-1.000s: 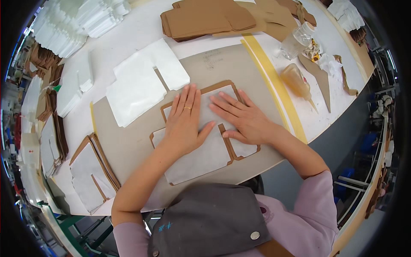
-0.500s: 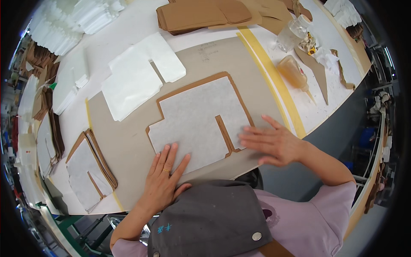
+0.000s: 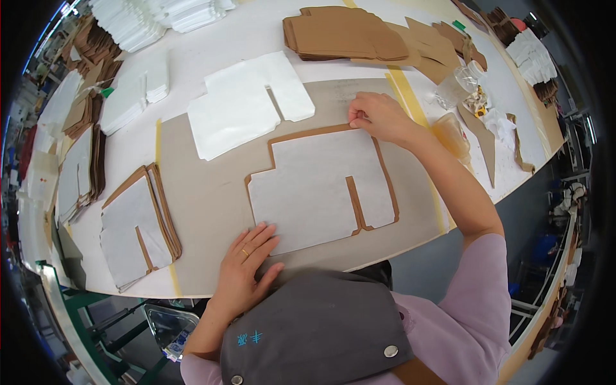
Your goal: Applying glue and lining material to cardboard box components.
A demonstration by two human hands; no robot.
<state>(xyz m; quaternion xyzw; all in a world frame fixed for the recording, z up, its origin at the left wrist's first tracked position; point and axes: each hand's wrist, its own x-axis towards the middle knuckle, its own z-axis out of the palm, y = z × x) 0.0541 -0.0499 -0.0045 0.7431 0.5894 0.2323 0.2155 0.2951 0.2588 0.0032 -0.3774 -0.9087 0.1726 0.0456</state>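
On the grey board (image 3: 205, 237) in front of me lies a notched brown panel (image 3: 359, 204) covered by a white lining sheet (image 3: 308, 186). A narrow brown rim shows around the sheet, and a brown slot runs up from its near edge. My left hand (image 3: 249, 260) rests open, fingers stretched, on the panel's near left corner. Over at the far right corner my right hand (image 3: 380, 119) is closed, its fingertips pinched at the brown rim; the exact grip is partly hidden by the fingers.
White cut sheets (image 3: 250, 106) lie beyond the panel. Lined brown panels (image 3: 138, 224) are stacked at left. Farther back sits a pile of brown pieces (image 3: 340, 35). A clear jar (image 3: 459, 83) and an amber glue bottle (image 3: 451, 136) stand at right, the bottle partly behind my forearm.
My right hand has gone from the panel's near right side to its far right corner, and its spread fingers have closed. My left hand stays at the near left. The whole view has shifted.
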